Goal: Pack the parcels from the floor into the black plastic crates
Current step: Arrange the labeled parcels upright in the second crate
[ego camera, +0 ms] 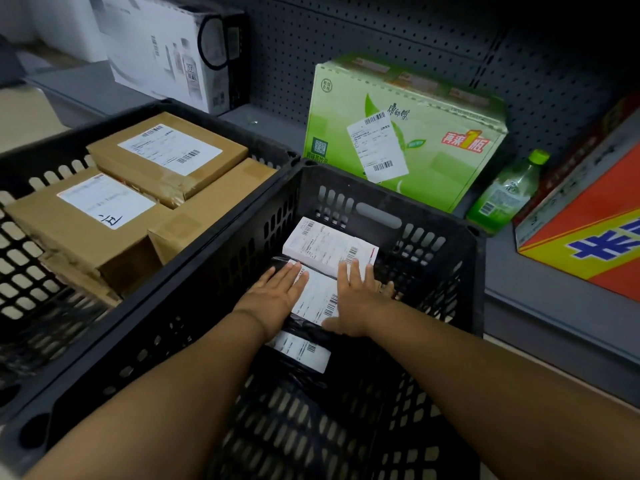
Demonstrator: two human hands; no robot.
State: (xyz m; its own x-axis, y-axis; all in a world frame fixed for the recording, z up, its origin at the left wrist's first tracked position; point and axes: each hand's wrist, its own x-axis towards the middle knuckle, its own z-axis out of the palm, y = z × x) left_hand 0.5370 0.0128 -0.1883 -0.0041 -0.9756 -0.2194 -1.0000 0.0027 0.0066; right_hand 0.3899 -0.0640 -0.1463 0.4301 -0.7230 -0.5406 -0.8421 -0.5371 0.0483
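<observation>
Left of the right-hand crate (346, 188), another crate (41, 174) holds brown parcels (166, 150). Inside the right-hand crate, the left hand (277, 296) and right hand (356, 299) press flat, fingers straight, on a black labelled parcel (317, 299), just before a white parcel (329, 244).

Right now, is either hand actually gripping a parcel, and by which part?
No grip. Both the left hand and the right hand lie flat, fingers straight, on top of the black-wrapped parcel inside the near crate, pressing its labelled face.
</observation>
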